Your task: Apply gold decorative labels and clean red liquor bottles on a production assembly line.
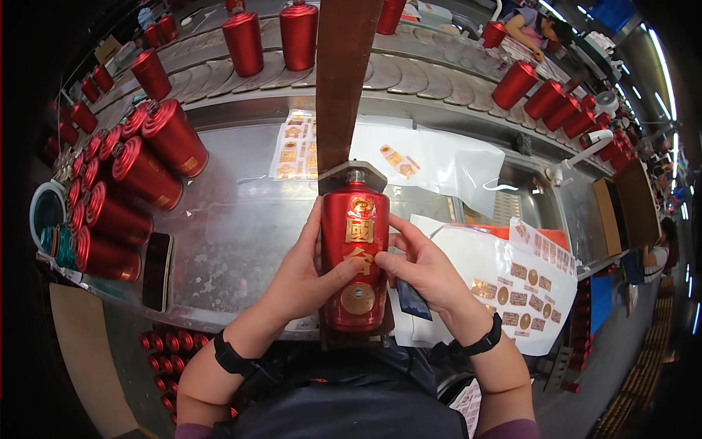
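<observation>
A glossy red bottle [356, 282] with gold characters and a round gold emblem lies in front of me, its neck pointing away. It rests against a holder with a grey bracket [375, 178] by the neck. My left hand [311, 267] grips its left side, thumb laid across the lower gold character. On the right side, my right hand [424, 267] holds the bottle with its thumb pressed on the edge of the gold lettering. Its other fingers are bent and partly hidden. Below the right hand lies a dark phone-like slab [413, 300].
Sticker sheets [526, 293] lie at right, another [296, 146] beyond the brown post [344, 80]. Several red bottles [150, 172] crowd the left beside a black phone [157, 271]. A conveyor [409, 77] carries more bottles. A sink [523, 194] and a co-worker [530, 29] are right.
</observation>
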Tool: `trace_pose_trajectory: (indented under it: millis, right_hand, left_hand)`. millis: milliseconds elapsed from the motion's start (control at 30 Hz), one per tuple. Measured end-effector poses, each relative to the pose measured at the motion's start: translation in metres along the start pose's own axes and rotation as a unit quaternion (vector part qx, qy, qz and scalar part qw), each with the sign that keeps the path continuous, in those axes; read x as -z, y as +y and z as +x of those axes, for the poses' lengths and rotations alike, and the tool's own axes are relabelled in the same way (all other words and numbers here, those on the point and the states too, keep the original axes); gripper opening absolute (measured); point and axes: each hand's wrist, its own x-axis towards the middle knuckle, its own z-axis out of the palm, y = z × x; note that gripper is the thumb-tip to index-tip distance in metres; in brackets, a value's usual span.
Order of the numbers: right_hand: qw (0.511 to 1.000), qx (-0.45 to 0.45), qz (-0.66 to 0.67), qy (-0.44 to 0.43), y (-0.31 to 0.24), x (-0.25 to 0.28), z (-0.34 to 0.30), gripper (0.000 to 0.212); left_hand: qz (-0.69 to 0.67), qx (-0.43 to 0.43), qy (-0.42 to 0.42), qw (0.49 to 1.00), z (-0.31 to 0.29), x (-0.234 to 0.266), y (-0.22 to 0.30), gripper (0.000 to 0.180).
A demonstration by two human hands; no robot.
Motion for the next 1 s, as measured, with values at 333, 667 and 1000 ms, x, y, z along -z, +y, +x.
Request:
trace_pose_trajectory:
  millis: [333,667,1000]
  right_hand:
    - [1.0,-0.012,0.017,-0.001,-0.003,0.0,-0.004,0.073]
    - [0.999,-0.007,-0.031,0.022,-0.005,-0.004,-0.004,0.081]
    - [1.0,0.02,-0.013,-0.003,-0.002,0.0,-0.004,0.076]
  left_hand:
    - [-0.033,0.019,0.044,0.998,0.003,0.004,-0.003,0.083]
    - [-0.011,0.029,0.101,0.994,0.023,0.0,0.003,0.074]
    - [-0.022,0.033,0.107,0.993,0.02,-0.002,0.009,0.073]
